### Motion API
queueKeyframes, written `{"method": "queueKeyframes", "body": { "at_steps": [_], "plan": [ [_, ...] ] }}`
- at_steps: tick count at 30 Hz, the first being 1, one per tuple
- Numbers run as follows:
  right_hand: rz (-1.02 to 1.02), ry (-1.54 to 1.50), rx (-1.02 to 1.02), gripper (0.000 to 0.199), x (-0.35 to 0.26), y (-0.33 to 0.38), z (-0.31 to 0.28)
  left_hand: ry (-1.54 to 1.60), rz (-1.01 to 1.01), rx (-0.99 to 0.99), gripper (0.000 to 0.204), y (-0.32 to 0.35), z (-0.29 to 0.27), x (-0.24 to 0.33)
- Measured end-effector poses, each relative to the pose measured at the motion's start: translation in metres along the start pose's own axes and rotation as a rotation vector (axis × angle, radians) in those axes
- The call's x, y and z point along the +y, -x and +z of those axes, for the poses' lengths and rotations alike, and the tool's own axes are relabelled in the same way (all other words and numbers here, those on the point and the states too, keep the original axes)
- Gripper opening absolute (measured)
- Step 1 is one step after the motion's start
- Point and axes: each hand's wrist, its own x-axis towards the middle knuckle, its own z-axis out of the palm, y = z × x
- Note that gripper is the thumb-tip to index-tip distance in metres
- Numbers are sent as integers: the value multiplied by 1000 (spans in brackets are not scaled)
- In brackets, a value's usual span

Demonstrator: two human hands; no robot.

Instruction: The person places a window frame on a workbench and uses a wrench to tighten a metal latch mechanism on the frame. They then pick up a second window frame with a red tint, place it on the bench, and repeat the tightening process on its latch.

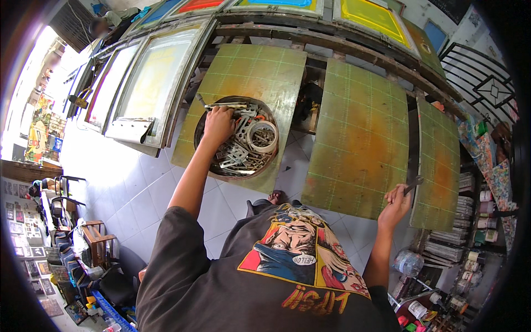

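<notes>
- I see my left hand (219, 125) reaching into the round metal tray (202, 145) of loose metal clamps and brackets (239, 155), fingers curled down onto the pile at its upper left; whether it has actually pinched a piece I can't tell.
- My right hand (396, 206) is closed around a dark metal tool (414, 184), held at the edge of the middle green gridded platen (359, 138).
- Risk: tray sits on the left platen (249, 83) near its lower edge; a hard rummage could tip it or spill hardware onto the white tile floor (138, 188).
- Risk: sharp bracket edges could nick fingers; tape roll (262, 136) may get knocked out.
- Risk: the tool could scratch the platen surface.
- Packages: stacked flat piles and small white-lidded jars (482, 221) on shelves far right; clear plastic bottle (408, 261) lower right; small prints on the wall (22, 232) far left.
</notes>
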Motion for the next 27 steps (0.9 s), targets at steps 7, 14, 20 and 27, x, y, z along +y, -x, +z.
{"method": "queueKeyframes", "body": {
  "at_steps": [7, 14, 20, 27],
  "plan": [
    [138, 62, 24, 16, 25, 36, -15, -6, 49, -94, 15, -4, 13, -7],
    [174, 115, 22, 18, 25, 60, -11, 32, 66, -129, 16, 6, 6, -1],
    [185, 101, 3, 19, 28, 76, -12, 33, 88, -191, 19, 8, -7, 8],
    [243, 85, 24, 17, 40, 93, -21, -23, 16, -153, 33, 14, 2, 12]
  ]
}}
